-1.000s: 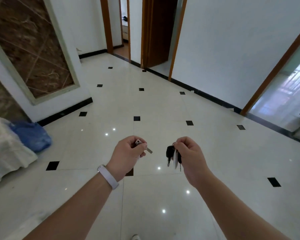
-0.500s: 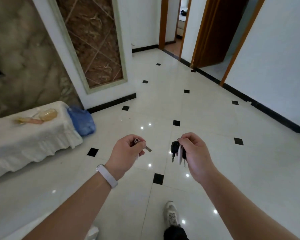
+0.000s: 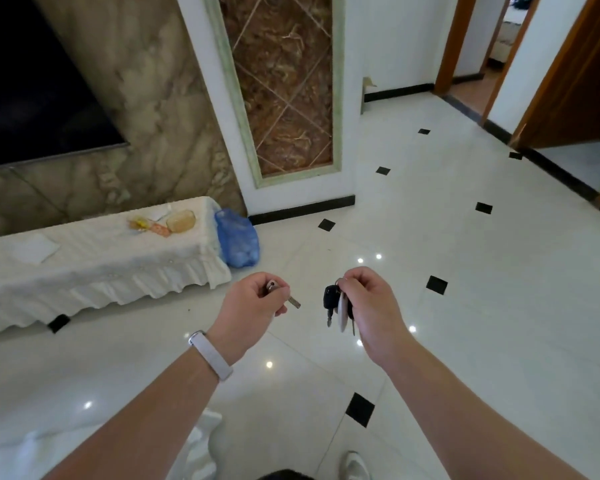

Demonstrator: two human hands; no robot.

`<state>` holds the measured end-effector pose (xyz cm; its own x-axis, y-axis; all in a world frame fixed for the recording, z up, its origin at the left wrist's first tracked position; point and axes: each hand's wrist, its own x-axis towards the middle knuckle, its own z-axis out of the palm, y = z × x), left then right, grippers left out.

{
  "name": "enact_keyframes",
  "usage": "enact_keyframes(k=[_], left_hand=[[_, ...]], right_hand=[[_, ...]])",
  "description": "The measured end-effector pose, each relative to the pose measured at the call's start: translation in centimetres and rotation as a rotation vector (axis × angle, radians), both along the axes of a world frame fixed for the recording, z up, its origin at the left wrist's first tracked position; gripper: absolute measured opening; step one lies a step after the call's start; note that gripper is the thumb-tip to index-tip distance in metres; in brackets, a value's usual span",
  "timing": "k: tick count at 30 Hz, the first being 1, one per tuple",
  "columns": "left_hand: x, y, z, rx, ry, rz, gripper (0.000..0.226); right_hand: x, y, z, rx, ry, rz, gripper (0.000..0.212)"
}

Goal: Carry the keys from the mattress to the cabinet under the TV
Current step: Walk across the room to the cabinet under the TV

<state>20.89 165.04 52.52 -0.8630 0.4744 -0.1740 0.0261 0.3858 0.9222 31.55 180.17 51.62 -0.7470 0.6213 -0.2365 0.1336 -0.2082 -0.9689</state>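
Note:
My left hand (image 3: 253, 301) is closed around a single silver key (image 3: 293, 301) whose blade sticks out to the right. My right hand (image 3: 371, 299) pinches a bunch of keys (image 3: 336, 306) with a black fob and a white tag, hanging below the fingers. Both hands are held out over the tiled floor. The low cabinet (image 3: 94, 271), draped in a white frilled cloth, stands at the left under the dark TV (image 3: 32, 91) on the marble wall.
On the cabinet lie a glass bowl (image 3: 181, 220), some small orange items and a white paper (image 3: 35, 249). A blue bag (image 3: 238, 242) leans at its right end. Open wooden doors (image 3: 575, 81) stand at the far right. White fabric (image 3: 118, 441) lies at the bottom left.
The view has swung left: the cabinet and TV have come into sight and closer. Both hands keep the same hold on their keys.

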Motion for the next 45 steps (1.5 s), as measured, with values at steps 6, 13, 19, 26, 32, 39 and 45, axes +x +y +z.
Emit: enact_keyframes(k=[6, 13, 19, 26, 32, 39, 45], left_hand=[[-4.1, -0.3, 0.5, -0.019, 0.007, 0.146, 0.008], [-11.7, -2.8, -0.8, 0.023, 0.014, 0.266, 0.007], [-21.7, -5.4, -3.4, 0.017, -0.054, 0.358, 0.008], [-34.9, -8.8, -2.8, 0.056, -0.089, 0.400, 0.008], [-43.5, -10.4, -1.2, 0.076, -0.058, 0.431, 0.008], [-50.1, -10.7, -1.4, 0.077, -0.056, 0.471, 0.006], [-56.1, -10.4, -2.8, 0.025, -0.067, 0.523, 0.009]], right_hand=[[-6.8, 1.5, 0.4, -0.002, 0.018, 0.147, 0.013], [-16.1, 0.6, -0.5, -0.009, -0.032, 0.267, 0.017], [-26.8, -0.9, -1.5, 0.034, -0.095, 0.320, 0.016], [-40.7, -3.8, 0.1, 0.131, -0.123, 0.355, 0.017], [-48.9, -5.7, 1.6, 0.146, -0.108, 0.370, 0.013], [-56.8, -5.7, 1.4, 0.138, -0.105, 0.390, 0.014], [-64.6, -5.4, -1.1, 0.091, -0.138, 0.455, 0.014]])
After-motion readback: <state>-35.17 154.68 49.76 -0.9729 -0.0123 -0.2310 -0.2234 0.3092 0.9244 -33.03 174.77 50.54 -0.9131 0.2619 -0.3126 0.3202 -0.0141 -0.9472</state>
